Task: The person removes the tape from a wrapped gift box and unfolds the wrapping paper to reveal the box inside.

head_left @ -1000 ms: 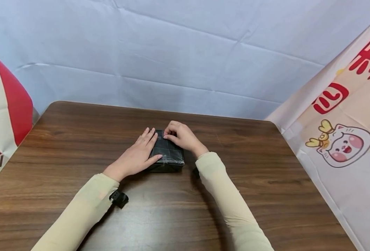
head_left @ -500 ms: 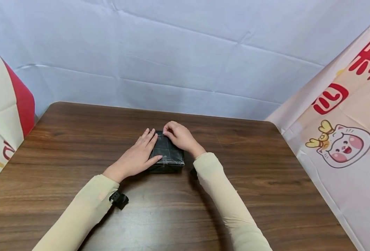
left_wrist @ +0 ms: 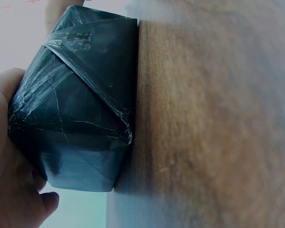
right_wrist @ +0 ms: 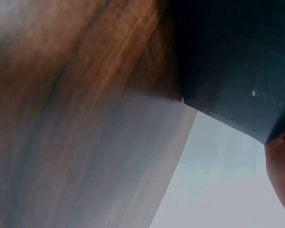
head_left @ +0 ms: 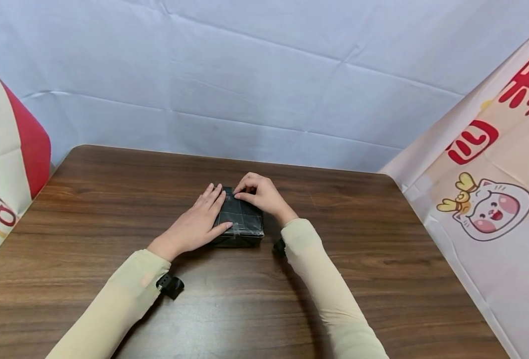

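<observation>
A small box-shaped package (head_left: 243,219) wrapped in black, shiny plastic and tape lies on the brown wooden table. Spread over its left part, my left hand (head_left: 192,222) rests with straight fingers, the thumb along the near top edge. My right hand (head_left: 264,195) is at the far top right of the package, fingers bent, thumb and forefinger tips touching the wrap. Whether a bit of wrap is pinched between them cannot be made out. The left wrist view shows the folded, creased, taped end of the package (left_wrist: 80,95). Its far left part is hidden by my left hand.
The wooden table (head_left: 381,279) extends around the package, with a rounded far edge. A pale cloth backdrop (head_left: 246,75) hangs behind it. Printed banners stand at both sides, the right banner (head_left: 479,149) bearing a cartoon face. Black wrist cameras (head_left: 170,285) sit at the sleeves.
The right hand's fingers drew closer together near the far edge of the package, then shifted slightly back to the right with thumb and forefinger more spread. Left hand and package have stayed put.
</observation>
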Available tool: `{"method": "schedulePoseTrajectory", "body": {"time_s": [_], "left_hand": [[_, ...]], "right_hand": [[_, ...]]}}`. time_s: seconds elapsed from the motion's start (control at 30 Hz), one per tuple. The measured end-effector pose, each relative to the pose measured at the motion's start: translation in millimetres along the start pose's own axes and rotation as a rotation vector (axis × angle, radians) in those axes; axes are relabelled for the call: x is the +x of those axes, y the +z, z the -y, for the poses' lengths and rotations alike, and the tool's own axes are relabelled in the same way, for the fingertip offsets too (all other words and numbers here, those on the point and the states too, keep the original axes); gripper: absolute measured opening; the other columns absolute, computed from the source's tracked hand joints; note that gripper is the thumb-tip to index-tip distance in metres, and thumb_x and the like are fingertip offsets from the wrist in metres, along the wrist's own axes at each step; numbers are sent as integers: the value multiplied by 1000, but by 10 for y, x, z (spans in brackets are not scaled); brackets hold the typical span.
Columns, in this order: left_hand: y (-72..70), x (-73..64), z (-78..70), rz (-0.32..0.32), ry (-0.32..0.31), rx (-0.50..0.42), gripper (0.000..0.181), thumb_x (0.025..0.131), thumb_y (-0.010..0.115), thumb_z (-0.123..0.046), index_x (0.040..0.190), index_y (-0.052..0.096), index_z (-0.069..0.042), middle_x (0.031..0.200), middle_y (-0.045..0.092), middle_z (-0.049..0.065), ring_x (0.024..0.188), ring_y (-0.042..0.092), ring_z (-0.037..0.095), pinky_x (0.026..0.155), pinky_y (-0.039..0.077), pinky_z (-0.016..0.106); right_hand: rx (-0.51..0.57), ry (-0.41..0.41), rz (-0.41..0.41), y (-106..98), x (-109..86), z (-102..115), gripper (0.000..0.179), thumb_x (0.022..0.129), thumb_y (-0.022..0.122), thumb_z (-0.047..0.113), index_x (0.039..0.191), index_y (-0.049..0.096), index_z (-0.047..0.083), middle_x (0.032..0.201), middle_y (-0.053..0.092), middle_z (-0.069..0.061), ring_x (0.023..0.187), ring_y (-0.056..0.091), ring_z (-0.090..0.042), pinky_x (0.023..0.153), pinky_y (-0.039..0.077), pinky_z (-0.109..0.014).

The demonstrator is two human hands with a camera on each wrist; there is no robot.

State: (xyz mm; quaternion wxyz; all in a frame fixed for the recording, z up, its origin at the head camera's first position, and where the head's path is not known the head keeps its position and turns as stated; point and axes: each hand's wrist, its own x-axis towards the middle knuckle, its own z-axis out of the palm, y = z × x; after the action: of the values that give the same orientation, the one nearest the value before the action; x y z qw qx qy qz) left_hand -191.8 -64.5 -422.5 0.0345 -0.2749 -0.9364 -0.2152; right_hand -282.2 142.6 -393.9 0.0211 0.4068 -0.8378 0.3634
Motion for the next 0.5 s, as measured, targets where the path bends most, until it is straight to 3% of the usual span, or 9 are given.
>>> {"method": "schedulePoseTrajectory", "body": {"time_s": [0.37,0.5], "left_hand": [[-2,-8,-8,-9,5,2,76,99,41,-47,149,16,4,155,8,21,143,-3,30,114,12,45],[-5,-12,-17,-5,4,-4,75,99,41,-47,149,16,4,156,7,20,143,-2,31,114,12,45]], "right_hand": [[-185,6,-35,102,56,2,7,96,56,13,93,61,8,91,55,-4,74,46,-15,68,39,-30],[-178,44,-49,94,82,22,8,96,56,13,94,62,8,88,57,-4,71,47,-15,66,40,-30]]}}
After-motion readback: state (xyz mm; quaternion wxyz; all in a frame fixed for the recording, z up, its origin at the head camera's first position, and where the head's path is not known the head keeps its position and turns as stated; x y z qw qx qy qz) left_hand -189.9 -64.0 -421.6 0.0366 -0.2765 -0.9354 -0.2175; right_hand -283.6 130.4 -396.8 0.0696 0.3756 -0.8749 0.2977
